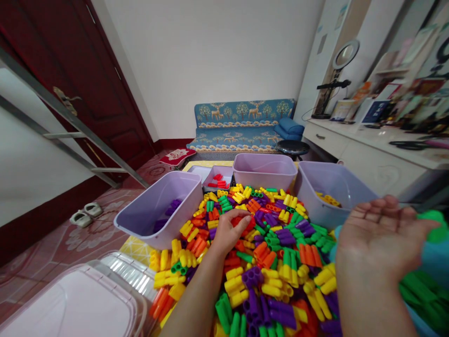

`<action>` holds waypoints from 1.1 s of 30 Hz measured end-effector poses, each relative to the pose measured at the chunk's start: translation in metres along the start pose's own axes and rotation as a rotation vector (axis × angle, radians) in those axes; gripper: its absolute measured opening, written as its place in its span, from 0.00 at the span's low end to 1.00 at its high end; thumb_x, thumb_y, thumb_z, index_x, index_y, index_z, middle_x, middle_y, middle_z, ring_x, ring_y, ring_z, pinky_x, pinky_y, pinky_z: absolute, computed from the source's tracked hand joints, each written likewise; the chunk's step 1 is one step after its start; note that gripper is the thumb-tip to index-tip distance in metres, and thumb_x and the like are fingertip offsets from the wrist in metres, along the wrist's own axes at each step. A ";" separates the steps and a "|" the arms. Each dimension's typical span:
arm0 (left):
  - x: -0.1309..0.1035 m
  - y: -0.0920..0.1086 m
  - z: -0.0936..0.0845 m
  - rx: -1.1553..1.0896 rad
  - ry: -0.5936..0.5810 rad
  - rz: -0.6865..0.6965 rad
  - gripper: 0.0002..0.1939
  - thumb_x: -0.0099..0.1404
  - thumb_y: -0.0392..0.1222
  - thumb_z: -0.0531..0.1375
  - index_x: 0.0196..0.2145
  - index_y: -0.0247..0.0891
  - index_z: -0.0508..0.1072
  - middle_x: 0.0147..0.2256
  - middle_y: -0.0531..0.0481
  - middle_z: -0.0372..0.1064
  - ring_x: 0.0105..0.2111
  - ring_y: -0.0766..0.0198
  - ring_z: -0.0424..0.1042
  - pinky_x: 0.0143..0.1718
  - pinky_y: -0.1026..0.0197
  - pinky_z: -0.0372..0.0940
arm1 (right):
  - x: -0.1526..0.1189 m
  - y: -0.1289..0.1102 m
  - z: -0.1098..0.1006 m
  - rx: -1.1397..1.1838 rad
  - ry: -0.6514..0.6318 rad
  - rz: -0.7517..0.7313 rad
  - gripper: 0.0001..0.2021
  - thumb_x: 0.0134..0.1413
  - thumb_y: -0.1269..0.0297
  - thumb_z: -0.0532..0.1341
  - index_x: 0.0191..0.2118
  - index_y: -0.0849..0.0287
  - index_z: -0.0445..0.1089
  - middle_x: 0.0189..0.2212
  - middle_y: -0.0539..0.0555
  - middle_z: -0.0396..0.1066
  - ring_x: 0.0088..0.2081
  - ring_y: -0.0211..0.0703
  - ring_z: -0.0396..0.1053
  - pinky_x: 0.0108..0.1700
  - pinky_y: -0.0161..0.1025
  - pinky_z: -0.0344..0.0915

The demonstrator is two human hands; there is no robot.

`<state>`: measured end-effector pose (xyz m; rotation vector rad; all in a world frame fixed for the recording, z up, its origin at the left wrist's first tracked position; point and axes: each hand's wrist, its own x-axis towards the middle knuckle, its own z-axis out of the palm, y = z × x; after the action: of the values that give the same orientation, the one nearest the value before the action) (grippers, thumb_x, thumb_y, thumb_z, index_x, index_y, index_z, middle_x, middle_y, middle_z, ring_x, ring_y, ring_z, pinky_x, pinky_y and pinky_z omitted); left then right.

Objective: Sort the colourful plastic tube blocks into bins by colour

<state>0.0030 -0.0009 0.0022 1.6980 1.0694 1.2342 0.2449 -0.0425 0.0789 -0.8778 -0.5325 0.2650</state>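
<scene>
My left hand (pixel 229 229) reaches into a heap of colorful plastic tube blocks (pixel 277 281), its thumb and fingers closed around a red tube block (pixel 248 227). The heap mixes yellow, green, purple, orange and red pieces, many of them joined tubes. On the right, my right hand (pixel 380 234) is raised palm up, fingers apart and slightly curled, with nothing seen in the palm. Just beyond its thumb is a blurred green piece (pixel 435 225). Below that hand, a light blue bin (pixel 430 255) holds green pieces (pixel 424 295), partly hidden by my forearm.
Around the heap stand a lilac bin (pixel 140 224) with purple pieces, a small tray (pixel 227 172) with red pieces, a lilac bin (pixel 264 175), and another bin (pixel 319 206) with yellow pieces. Clear lids (pixel 77 299) lie front left. A ladder (pixel 70 121) leans at left.
</scene>
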 end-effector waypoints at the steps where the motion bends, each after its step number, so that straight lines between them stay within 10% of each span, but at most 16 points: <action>1: 0.000 0.000 0.000 -0.001 0.001 0.001 0.13 0.61 0.47 0.59 0.36 0.35 0.77 0.37 0.45 0.76 0.38 0.59 0.73 0.44 0.59 0.65 | -0.002 -0.001 0.001 0.002 0.033 0.044 0.19 0.59 0.48 0.38 0.40 0.52 0.59 0.55 0.59 0.59 0.53 0.45 0.64 0.39 0.43 0.68; 5: 0.000 0.000 0.000 -0.010 0.005 -0.003 0.13 0.61 0.46 0.59 0.35 0.35 0.77 0.36 0.46 0.76 0.38 0.59 0.73 0.43 0.60 0.65 | -0.014 -0.001 0.015 -0.113 0.005 0.079 0.13 0.53 0.53 0.52 0.40 0.55 0.64 0.47 0.60 0.68 0.42 0.47 0.70 0.35 0.42 0.67; 11: 0.000 0.000 0.000 0.002 0.009 -0.011 0.11 0.61 0.44 0.59 0.35 0.36 0.77 0.36 0.46 0.76 0.38 0.59 0.73 0.43 0.61 0.64 | -0.016 0.032 0.009 -1.012 -0.895 -0.070 0.06 0.40 0.62 0.65 0.29 0.53 0.74 0.25 0.52 0.74 0.27 0.44 0.70 0.28 0.37 0.60; 15: 0.001 0.000 0.000 0.010 0.008 -0.019 0.11 0.61 0.44 0.59 0.35 0.36 0.77 0.36 0.46 0.76 0.38 0.59 0.72 0.43 0.61 0.64 | -0.021 0.051 -0.004 -1.438 -1.168 -0.102 0.14 0.28 0.72 0.68 0.28 0.48 0.76 0.29 0.52 0.76 0.30 0.49 0.72 0.27 0.37 0.57; 21: 0.000 0.000 0.000 -0.011 -0.010 -0.021 0.14 0.62 0.47 0.57 0.37 0.35 0.77 0.37 0.46 0.76 0.39 0.58 0.72 0.43 0.61 0.64 | -0.023 0.067 -0.003 -1.449 -1.144 -0.112 0.11 0.32 0.68 0.66 0.30 0.50 0.76 0.29 0.54 0.76 0.31 0.49 0.72 0.28 0.38 0.58; 33: -0.002 0.006 0.000 -0.086 0.046 0.049 0.22 0.59 0.45 0.62 0.51 0.42 0.72 0.47 0.46 0.72 0.48 0.56 0.70 0.53 0.54 0.61 | -0.072 0.059 0.040 -0.584 -0.989 0.202 0.12 0.44 0.65 0.62 0.38 0.60 0.70 0.33 0.55 0.74 0.31 0.42 0.73 0.34 0.39 0.69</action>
<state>0.0035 -0.0043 0.0069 1.6466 0.9930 1.3369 0.1621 -0.0112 0.0294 -1.3513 -1.4910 0.7662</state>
